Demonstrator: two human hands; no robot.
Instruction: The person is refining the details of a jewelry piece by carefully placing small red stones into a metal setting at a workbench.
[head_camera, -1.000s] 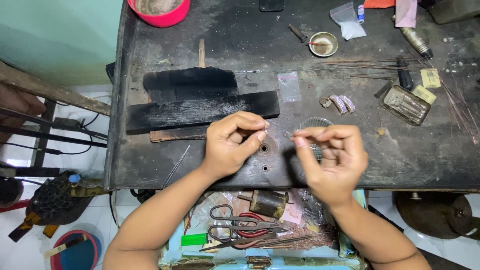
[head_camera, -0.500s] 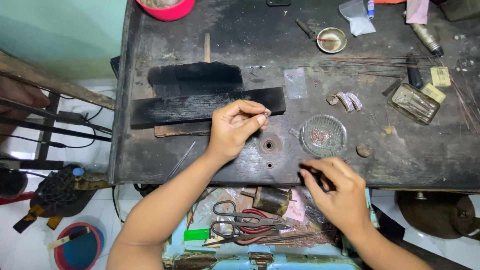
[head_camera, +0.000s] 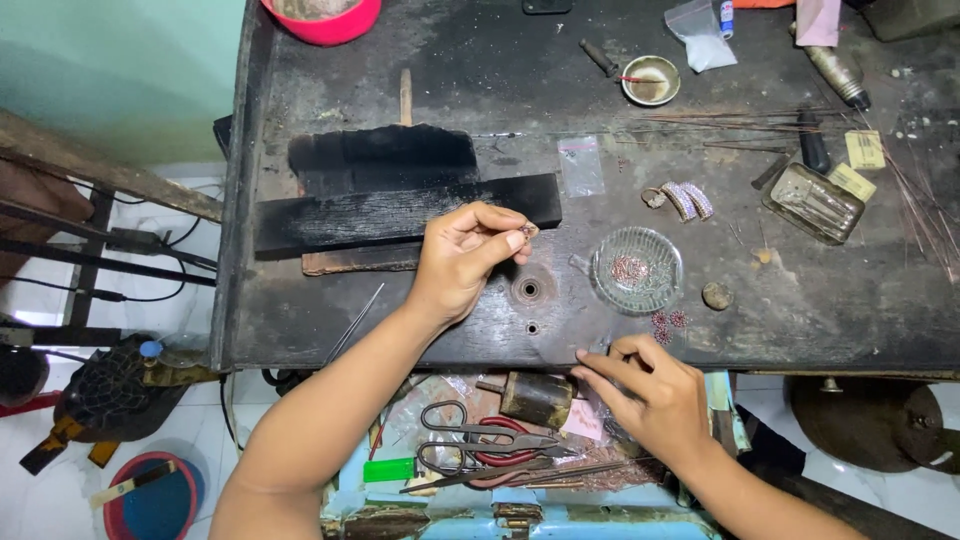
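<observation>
My left hand is raised over the dark workbench, its thumb and fingertips pinched on a tiny metal piece. My right hand rests at the bench's front edge with fingers curled, fingertips touching the surface; whether it holds anything I cannot tell. A round glass dish with small reddish bits sits between the two hands, a few loose reddish bits lie beside it.
Charred black wooden blocks lie at left. A small brass bowl, a metal tin, thin wires and a pink bowl sit farther back. Below the bench an open drawer holds scissors and tools.
My right hand left the left hand, dropped to the bench's front edge and now touches the surface. The left hand kept its pinch almost in place. The glass dish became visible.
</observation>
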